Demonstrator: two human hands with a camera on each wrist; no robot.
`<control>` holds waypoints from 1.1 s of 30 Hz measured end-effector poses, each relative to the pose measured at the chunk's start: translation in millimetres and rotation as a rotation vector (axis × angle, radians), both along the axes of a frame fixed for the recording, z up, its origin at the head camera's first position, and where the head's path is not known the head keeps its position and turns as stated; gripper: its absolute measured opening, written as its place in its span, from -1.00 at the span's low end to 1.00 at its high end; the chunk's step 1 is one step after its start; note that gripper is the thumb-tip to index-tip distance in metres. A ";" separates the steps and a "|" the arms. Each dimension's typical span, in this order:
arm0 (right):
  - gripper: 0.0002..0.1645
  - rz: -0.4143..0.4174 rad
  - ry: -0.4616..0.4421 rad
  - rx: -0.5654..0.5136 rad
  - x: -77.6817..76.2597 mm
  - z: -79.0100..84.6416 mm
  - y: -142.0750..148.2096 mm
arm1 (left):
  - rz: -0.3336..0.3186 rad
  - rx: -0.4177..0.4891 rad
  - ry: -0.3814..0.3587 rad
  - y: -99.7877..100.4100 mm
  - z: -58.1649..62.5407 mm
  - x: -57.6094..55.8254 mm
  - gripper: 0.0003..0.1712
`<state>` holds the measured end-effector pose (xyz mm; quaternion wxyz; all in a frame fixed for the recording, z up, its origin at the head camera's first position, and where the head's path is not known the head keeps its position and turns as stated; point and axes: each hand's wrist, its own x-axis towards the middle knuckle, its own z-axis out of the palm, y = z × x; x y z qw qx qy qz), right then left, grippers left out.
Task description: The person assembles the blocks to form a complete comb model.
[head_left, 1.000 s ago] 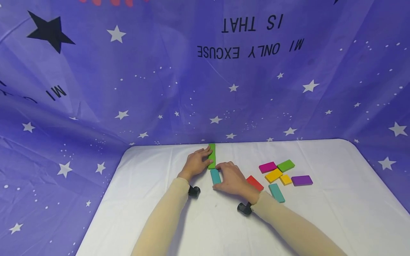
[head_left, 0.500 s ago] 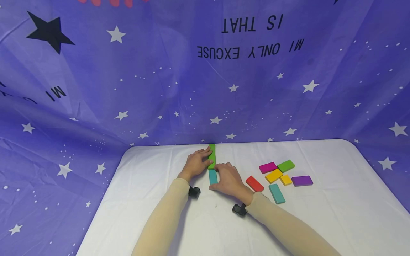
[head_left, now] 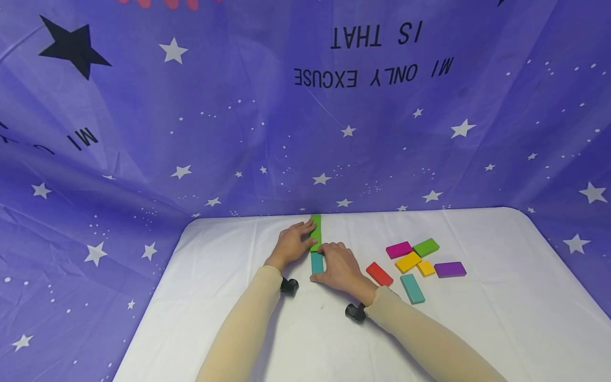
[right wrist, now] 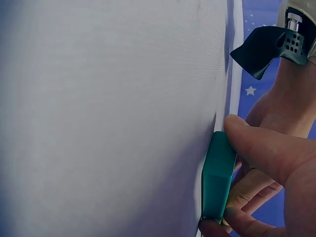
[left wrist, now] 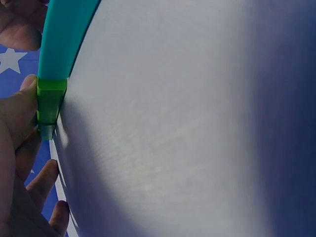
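Observation:
In the head view, a green strip [head_left: 316, 233], seemingly blocks laid end to end, runs to the far edge of the white table. Its near end meets a teal block [head_left: 317, 263] in one straight line. My left hand [head_left: 291, 244] lies along the strip's left side, with thumb and fingertips touching the green. My right hand [head_left: 341, 265] pinches the teal block lengthwise, thumb at the near end and fingers at the far end. In the left wrist view, the teal block [left wrist: 66, 39] abuts a green block [left wrist: 52, 96]; the thumb [left wrist: 24, 106] presses beside the green.
Loose blocks lie to the right: red [head_left: 380, 274], teal [head_left: 412, 288], magenta [head_left: 399, 250], green [head_left: 426, 247], larger yellow [head_left: 408, 262], small yellow [head_left: 426, 268] and purple [head_left: 450, 269]. A purple star-printed cloth [head_left: 267, 132] hangs behind the table [head_left: 215, 318].
My right hand has shifted slightly left with the teal block, which has straightened from a tilt and lined up with the green strip. The left hand has stayed put.

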<state>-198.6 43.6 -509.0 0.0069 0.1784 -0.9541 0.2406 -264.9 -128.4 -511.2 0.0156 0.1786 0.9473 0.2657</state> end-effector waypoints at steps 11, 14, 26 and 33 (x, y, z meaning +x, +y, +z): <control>-0.18 -0.014 0.019 0.002 -1.3 -1.4 -1.5 | 0.005 -0.008 -0.004 0.0 -0.4 -0.1 -0.42; -0.18 -0.016 0.018 0.000 -2.2 -1.5 -1.9 | 0.003 -0.002 -0.001 0.1 -0.7 -0.7 -0.42; -0.19 -0.030 -0.018 -0.016 -3.3 -0.2 -3.2 | -0.004 0.011 -0.004 0.3 2.2 0.5 -0.42; -0.18 -0.037 -0.029 -0.021 -5.8 -2.3 -5.0 | -0.003 -0.002 -0.004 -0.4 2.0 0.8 -0.42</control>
